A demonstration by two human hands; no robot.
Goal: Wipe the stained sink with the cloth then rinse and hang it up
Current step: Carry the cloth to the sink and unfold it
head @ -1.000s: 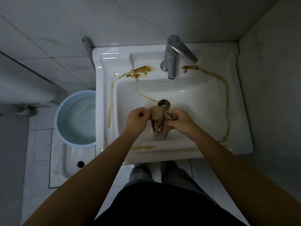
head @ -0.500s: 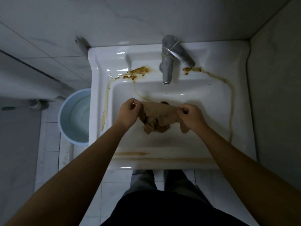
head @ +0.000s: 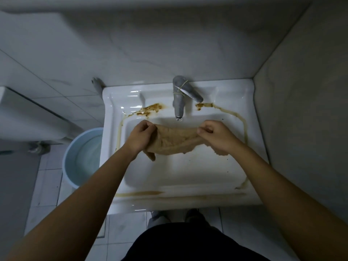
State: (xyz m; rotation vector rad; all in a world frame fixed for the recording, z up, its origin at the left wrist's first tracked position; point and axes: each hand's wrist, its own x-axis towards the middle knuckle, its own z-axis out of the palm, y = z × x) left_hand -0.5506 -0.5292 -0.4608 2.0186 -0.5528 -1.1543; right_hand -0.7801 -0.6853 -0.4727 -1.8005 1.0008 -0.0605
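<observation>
A white sink [head: 250, 95] carries brown stains [head: 150, 110] beside the tap, down both sides of the rim and along the front edge. Above the basin a tan cloth [head: 175, 141] is stretched wide between my hands. My left hand [head: 140, 137] pinches its left top corner. My right hand [head: 214, 134] pinches the right top corner. The cloth sags in the middle and hides the drain. A metal tap [head: 178, 102] stands at the back, its spout just above the cloth; no water runs.
A light blue bucket [head: 69, 162] holding water stands on the tiled floor left of the sink. Walls close in behind and on the right. My legs and feet are below the sink's front edge.
The cloth, bunched between my hands a second ago, has been pulled open wide. Both hands moved apart and up toward the tap. The camera tilted up.
</observation>
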